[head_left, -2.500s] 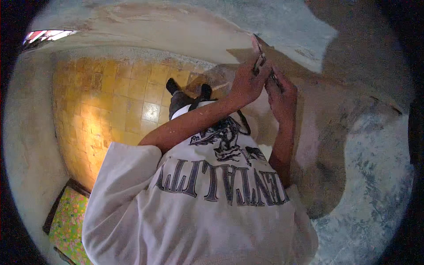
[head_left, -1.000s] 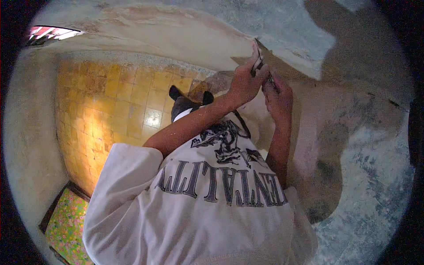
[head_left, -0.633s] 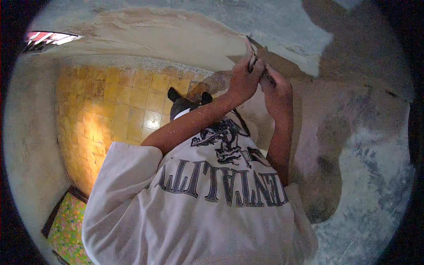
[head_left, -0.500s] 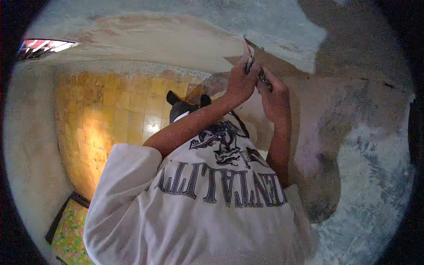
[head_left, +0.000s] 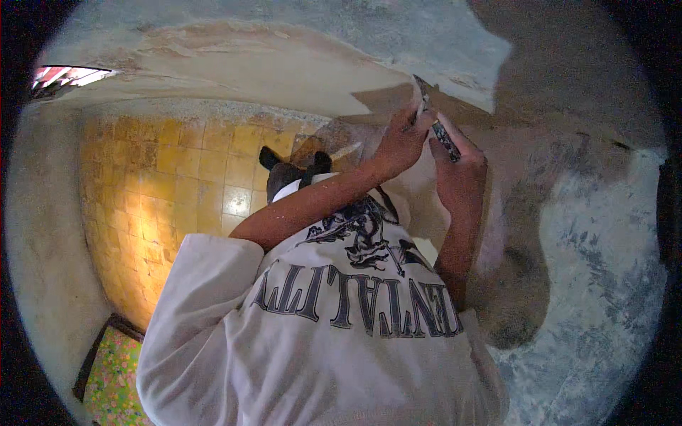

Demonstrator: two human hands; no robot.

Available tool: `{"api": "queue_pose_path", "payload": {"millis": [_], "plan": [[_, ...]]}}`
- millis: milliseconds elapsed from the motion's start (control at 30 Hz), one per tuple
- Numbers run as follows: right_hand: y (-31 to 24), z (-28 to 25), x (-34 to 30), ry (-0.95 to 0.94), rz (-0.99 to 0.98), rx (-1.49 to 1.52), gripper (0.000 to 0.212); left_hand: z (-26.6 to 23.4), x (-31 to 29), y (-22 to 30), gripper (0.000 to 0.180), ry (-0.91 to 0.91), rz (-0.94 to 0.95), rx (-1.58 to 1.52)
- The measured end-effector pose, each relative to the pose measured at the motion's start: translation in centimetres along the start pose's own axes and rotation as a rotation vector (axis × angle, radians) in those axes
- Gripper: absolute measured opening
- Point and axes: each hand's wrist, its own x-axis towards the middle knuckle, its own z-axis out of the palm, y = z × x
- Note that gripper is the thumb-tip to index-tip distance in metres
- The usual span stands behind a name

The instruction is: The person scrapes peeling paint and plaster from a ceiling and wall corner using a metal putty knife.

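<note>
A scraper-like tool with a dark speckled handle (head_left: 446, 140) and a narrow pointed metal blade (head_left: 422, 91) is in front of the wall. My right hand (head_left: 460, 169) is closed around the handle. My left hand (head_left: 402, 144) is closed with its fingers at the base of the blade, where they hide part of it. Both hands are close together, and the blade points up and away from me. Whether its tip touches the wall (head_left: 284, 71) I cannot tell.
Grey-blue and beige patches cover the wall, with shadows over its right side. Yellow tiles make up the floor (head_left: 177, 177) at left. My dark footwear (head_left: 288, 170) shows below my arm. A green flowered cloth or mat (head_left: 114, 376) lies at the lower left.
Both hands have shifted slightly right and a little down in the picture, together with the tool. More of the speckled handle and blade now shows between them.
</note>
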Motion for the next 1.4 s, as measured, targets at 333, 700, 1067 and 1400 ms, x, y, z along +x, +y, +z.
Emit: {"api": "queue_pose_path", "payload": {"millis": [333,700,1067,1400], "plan": [[-1.1,-1.6,0.8,-0.134,-0.002,-0.114,0.035,0.6,0.0,-0.2,0.034,0.089,0.167,0.045],[-1.2,-0.8,0.4,-0.083,-0.068,-0.125,0.034,-0.3,-0.3,-1.3,0.031,0.047,0.384,0.043],[0.7,-1.6,-0.1,-0.010,-0.069,-0.177,0.033,2.2,0.0,-1.4,0.030,-0.027,0.208,-0.228],[1.1,-2.5,1.3,-0.204,-0.118,-0.142,0.035,0.8,0.2,-1.1,0.033,-0.010,0.149,0.019]]}}
